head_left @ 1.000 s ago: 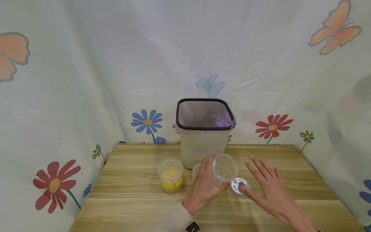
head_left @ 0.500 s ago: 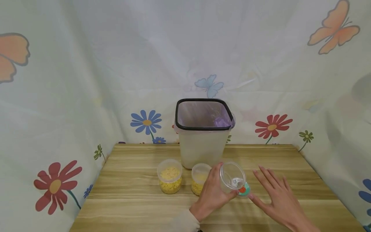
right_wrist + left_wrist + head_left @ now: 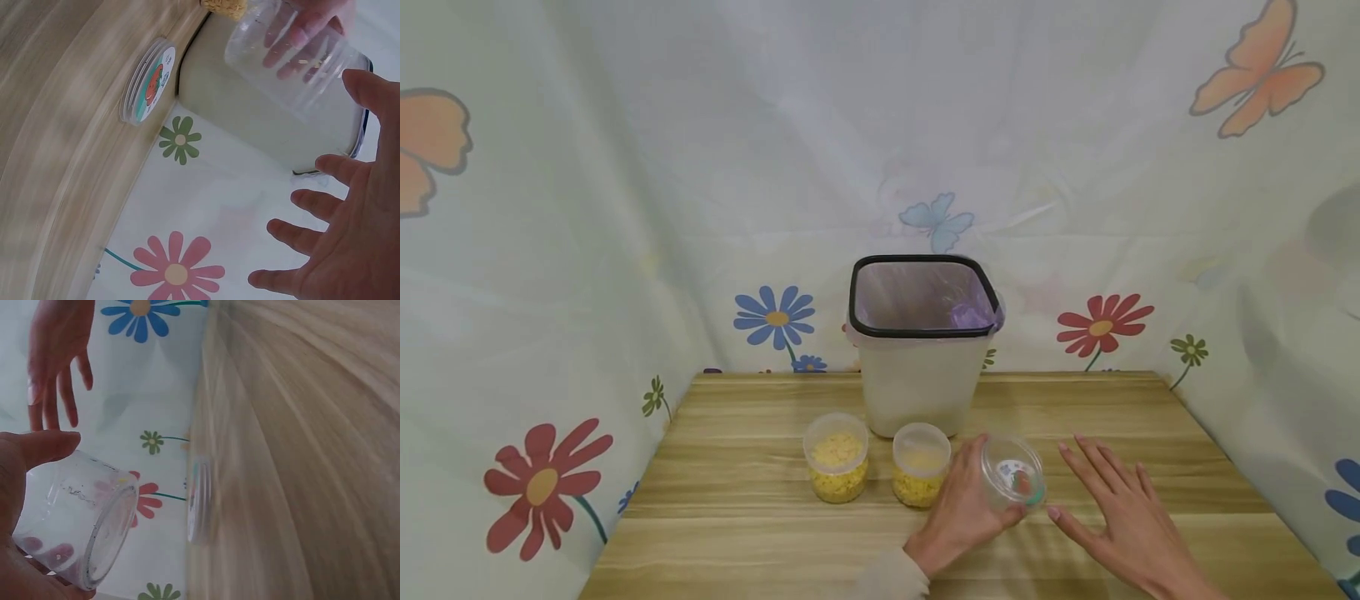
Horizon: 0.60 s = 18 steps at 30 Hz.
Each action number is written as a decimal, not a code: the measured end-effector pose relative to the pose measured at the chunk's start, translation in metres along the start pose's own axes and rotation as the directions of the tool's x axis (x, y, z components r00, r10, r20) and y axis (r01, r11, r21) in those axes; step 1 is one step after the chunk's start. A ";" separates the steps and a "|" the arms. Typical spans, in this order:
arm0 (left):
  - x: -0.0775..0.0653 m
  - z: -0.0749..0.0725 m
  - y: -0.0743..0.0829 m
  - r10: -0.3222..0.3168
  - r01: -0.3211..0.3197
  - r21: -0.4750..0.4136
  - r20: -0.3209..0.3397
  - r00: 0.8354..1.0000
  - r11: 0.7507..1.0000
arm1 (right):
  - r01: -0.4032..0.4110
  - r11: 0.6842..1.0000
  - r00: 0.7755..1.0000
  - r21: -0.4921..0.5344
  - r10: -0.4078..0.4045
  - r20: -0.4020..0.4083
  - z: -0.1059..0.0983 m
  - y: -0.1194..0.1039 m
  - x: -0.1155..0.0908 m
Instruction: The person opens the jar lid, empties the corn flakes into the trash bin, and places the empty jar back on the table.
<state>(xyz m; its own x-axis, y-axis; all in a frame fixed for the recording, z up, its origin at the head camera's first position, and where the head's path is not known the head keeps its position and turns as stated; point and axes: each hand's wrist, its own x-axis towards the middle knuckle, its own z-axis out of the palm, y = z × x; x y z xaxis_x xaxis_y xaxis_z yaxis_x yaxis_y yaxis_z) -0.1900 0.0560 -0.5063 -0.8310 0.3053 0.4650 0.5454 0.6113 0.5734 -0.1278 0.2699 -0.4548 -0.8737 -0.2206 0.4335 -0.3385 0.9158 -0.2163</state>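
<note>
My left hand point(image 3: 961, 510) grips a clear plastic tub point(image 3: 1009, 462) round its side, a little above the table. The tub holds only a few small crumbs in the right wrist view. Below it, through the clear plastic, show stacked round lids point(image 3: 149, 81) with a strawberry picture on top. To the right, my right hand point(image 3: 1123, 523) hovers with its fingers spread, touching nothing. Left of my left hand stand two tubs of yellow crumbly pieces, a nearer-placed tub point(image 3: 919, 483) and a farther-left tub point(image 3: 838, 479).
Behind the tubs stands a pale bin point(image 3: 917, 379) with a black rim and a purplish liner inside. Everything rests on a wood-grain table point(image 3: 737, 550). A flower-printed curtain point(image 3: 760, 167) hangs round the back and sides.
My left hand has moved right and down with the clear tub, from beside the lids to over them. This uncovers the middle tub of yellow pieces. My right hand has shifted slightly right and down.
</note>
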 end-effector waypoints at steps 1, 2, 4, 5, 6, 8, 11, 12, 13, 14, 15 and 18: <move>0.000 0.002 -0.001 -0.005 0.005 0.007 0.008 1.000 1.000 | -0.004 1.000 1.000 0.000 0.004 0.005 0.000 0.000 0.000; 0.000 0.003 -0.002 -0.013 0.013 0.014 0.018 1.000 1.000 | -0.007 1.000 1.000 0.000 0.007 0.010 0.001 0.000 0.000; 0.001 0.005 -0.004 -0.035 0.035 0.012 0.043 0.998 0.999 | -0.010 1.000 1.000 0.002 0.010 0.019 0.001 0.001 0.000; 0.001 0.006 -0.005 -0.052 0.051 0.008 0.060 0.997 0.999 | -0.011 1.000 1.000 0.003 0.010 0.022 0.002 0.001 0.000; 0.001 0.008 -0.006 -0.069 0.069 0.004 0.077 0.995 0.998 | -0.011 1.000 1.000 0.005 0.011 0.024 0.002 0.001 -0.001; 0.001 0.010 -0.007 -0.105 0.107 -0.004 0.115 0.988 0.994 | -0.007 1.000 1.000 0.009 0.007 0.025 0.003 0.001 -0.001; 0.001 0.014 -0.010 -0.149 0.152 -0.005 0.161 0.976 0.988 | -0.004 1.000 1.000 0.008 0.004 0.026 0.004 0.002 -0.002; 0.001 0.015 -0.011 -0.159 0.162 -0.004 0.173 0.972 0.987 | -0.004 1.000 1.000 0.007 0.004 0.029 0.004 0.002 -0.002; 0.001 0.016 -0.012 -0.167 0.171 -0.005 0.182 0.969 0.985 | -0.005 1.000 0.999 0.008 0.005 0.032 0.004 0.002 -0.002; 0.001 0.017 -0.012 -0.175 0.179 -0.005 0.190 0.966 0.984 | -0.007 1.000 0.999 0.009 0.006 0.036 0.004 0.002 -0.002; 0.001 0.018 -0.014 -0.182 0.187 -0.007 0.196 0.964 0.982 | -0.010 1.000 0.999 0.010 0.009 0.042 0.004 0.002 -0.002; 0.001 0.021 -0.017 -0.197 0.205 -0.016 0.209 0.958 0.979 | -0.022 1.000 0.998 0.011 0.022 0.060 0.005 0.002 -0.001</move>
<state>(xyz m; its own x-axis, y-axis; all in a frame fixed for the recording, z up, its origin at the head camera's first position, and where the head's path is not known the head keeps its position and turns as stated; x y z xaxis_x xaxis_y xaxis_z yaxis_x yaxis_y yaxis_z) -0.2024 0.0615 -0.5293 -0.9264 0.3241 0.1915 0.3651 0.6490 0.6675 -0.1288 0.2702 -0.4598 -0.9002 -0.2202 0.3758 -0.3226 0.9167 -0.2357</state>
